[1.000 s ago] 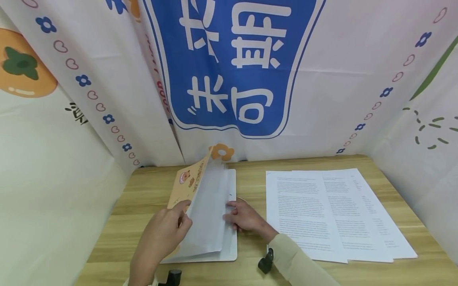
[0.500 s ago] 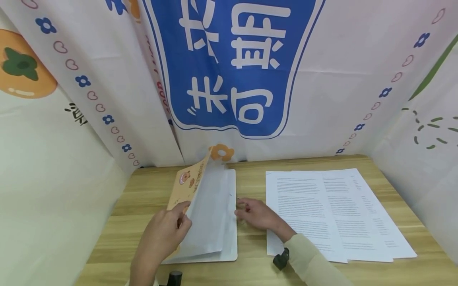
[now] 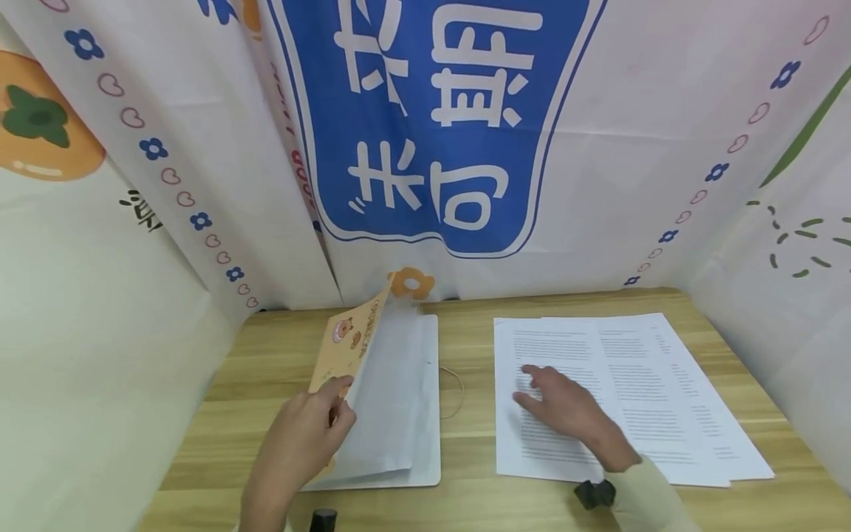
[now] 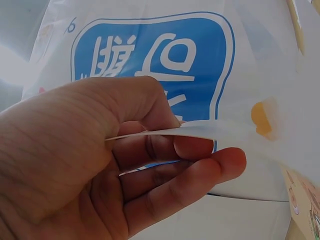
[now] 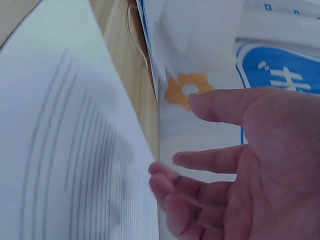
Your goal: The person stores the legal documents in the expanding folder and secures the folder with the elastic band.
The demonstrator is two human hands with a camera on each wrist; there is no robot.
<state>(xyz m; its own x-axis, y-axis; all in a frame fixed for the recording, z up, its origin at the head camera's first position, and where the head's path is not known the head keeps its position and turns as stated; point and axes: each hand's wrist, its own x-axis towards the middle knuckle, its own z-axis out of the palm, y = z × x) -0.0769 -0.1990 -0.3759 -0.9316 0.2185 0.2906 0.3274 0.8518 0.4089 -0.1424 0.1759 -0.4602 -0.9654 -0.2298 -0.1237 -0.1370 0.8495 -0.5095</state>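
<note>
An orange folder (image 3: 351, 336) with cartoon bears on its cover lies partly opened on the left half of the table. My left hand (image 3: 302, 432) pinches the cover's edge between thumb and fingers and keeps it raised; the left wrist view shows that thin edge (image 4: 192, 132) between them. Whitish inner leaves (image 3: 385, 414) show beneath the lifted cover. Over the leftmost of several overlapping printed sheets (image 3: 631, 369) hovers my right hand (image 3: 565, 405), thumb and fingers spread with nothing between them. In the right wrist view the fingertips are near the sheet's edge.
A thin loop of cord (image 3: 462, 391) sticks out from the folder's right side onto the wooden table (image 3: 465, 458). A white printed cloth (image 3: 598, 185) hangs behind the table, and more cloth stands at both sides.
My right hand has left the folder's right edge and moved right, over the printed sheets, uncovering the cord loop. The left hand and the raised cover have stayed put.
</note>
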